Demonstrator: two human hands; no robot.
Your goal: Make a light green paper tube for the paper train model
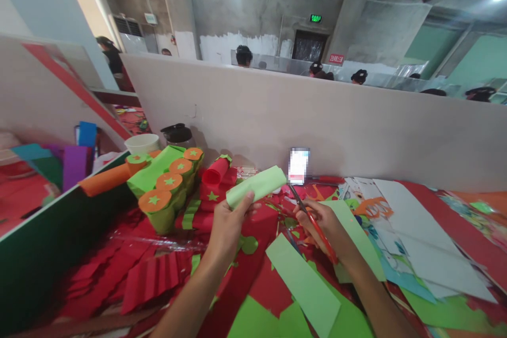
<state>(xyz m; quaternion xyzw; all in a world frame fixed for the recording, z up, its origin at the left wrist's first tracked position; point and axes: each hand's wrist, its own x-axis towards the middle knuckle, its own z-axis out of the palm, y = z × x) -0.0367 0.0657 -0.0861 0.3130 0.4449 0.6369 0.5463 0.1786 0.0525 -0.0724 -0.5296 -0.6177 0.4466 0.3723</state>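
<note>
My left hand (227, 222) is closed around a rolled tube of light green paper (257, 186), held up over the table. My right hand (322, 222) grips red-handled scissors (311, 219), whose blades point up toward the tube's right end. A long light green paper strip (303, 282) lies on the table just below both hands. Behind the tube stand finished paper rolls: green ones with orange star-topped caps (164, 190) and red ones with green stars (214, 185).
Red pleated paper (150, 277), white sheets (412, 232) and green scraps cover the table. A phone (298, 165) leans on the beige partition (317, 116). A white cup (141, 142) and dark jug (176, 134) stand at back left. Other people's heads show beyond the partition.
</note>
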